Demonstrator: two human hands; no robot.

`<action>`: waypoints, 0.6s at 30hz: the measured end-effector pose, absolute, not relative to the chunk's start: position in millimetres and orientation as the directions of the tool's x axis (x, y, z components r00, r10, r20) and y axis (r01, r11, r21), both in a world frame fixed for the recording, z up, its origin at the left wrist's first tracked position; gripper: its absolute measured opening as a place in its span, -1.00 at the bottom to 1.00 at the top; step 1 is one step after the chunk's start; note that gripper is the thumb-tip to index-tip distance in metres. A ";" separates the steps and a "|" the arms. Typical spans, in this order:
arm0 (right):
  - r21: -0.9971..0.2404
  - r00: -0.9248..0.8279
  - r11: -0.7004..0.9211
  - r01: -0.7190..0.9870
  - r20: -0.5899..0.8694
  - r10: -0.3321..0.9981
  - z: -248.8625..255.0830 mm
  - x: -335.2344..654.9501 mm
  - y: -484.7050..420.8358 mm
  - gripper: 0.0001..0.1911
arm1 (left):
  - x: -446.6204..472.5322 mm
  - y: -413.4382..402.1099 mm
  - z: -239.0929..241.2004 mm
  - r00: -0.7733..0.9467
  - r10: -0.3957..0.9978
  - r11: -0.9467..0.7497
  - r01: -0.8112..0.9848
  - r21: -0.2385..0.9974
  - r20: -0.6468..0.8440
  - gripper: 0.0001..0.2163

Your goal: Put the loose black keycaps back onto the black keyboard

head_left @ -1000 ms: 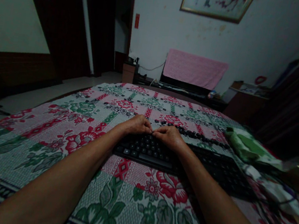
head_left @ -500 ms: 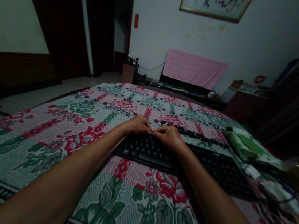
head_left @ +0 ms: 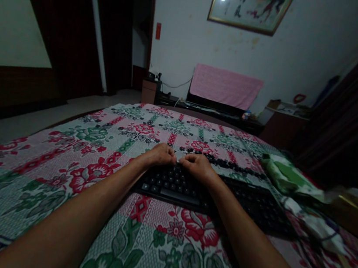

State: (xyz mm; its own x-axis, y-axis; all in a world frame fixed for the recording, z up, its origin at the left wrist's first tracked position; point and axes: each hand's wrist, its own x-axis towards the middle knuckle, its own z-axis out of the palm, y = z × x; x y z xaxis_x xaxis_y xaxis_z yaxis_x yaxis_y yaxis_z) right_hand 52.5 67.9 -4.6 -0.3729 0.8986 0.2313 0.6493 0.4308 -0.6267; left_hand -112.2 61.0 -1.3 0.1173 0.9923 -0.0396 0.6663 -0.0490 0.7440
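Note:
A black keyboard lies on the flowered tablecloth, partly covered by my forearms. Over its far edge, left of the middle, is my left hand, fingers curled and pinched together. Close beside it my right hand is closed in a similar pinch, its fingertips a small gap from the left ones. Whatever the fingertips hold, if anything, is too small and dark to make out. Behind the keyboard runs a row of loose black keycaps, partly hidden by my right hand.
To the right lie a green and white soft packet, a white crumpled thing with a cable and a brownish-gold box. Across the room, a pink cloth covers a screen on a low stand.
The fingertips of my two hands, which met before, are now slightly apart. The view has tilted up a little and shifted, and the keyboard stays in place.

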 end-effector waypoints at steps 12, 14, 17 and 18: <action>-0.202 -0.309 0.422 0.884 0.424 0.851 -7.9 78.7 120.5 -0.74 | -116.2 63.5 -9.9 0.176 0.984 -0.132 0.642 0.755 0.022 -0.76; -0.109 -0.362 0.442 0.891 0.417 0.834 -9.7 70.4 123.7 -0.73 | -116.8 64.1 -11.3 0.177 0.984 -0.136 0.639 0.757 0.028 -0.76; 0.003 -0.420 0.453 0.892 0.382 0.823 -11.2 62.7 127.5 -0.70 | -117.5 64.6 -12.7 0.178 0.984 -0.129 0.628 0.767 0.020 -0.76; 0.029 -0.431 0.454 0.891 0.371 0.823 -11.6 61.6 129.0 -0.70 | -117.5 64.5 -12.6 0.177 0.984 -0.124 0.625 0.771 0.015 -0.76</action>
State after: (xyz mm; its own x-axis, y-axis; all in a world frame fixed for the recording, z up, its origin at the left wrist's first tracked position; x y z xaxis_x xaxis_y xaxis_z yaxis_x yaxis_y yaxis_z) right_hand 61.6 129.0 -11.6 -0.4311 0.8226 0.3708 0.8907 0.4537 0.0292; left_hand -117.5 64.5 -12.6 0.1767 0.9842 0.0150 0.6246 -0.1239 0.7711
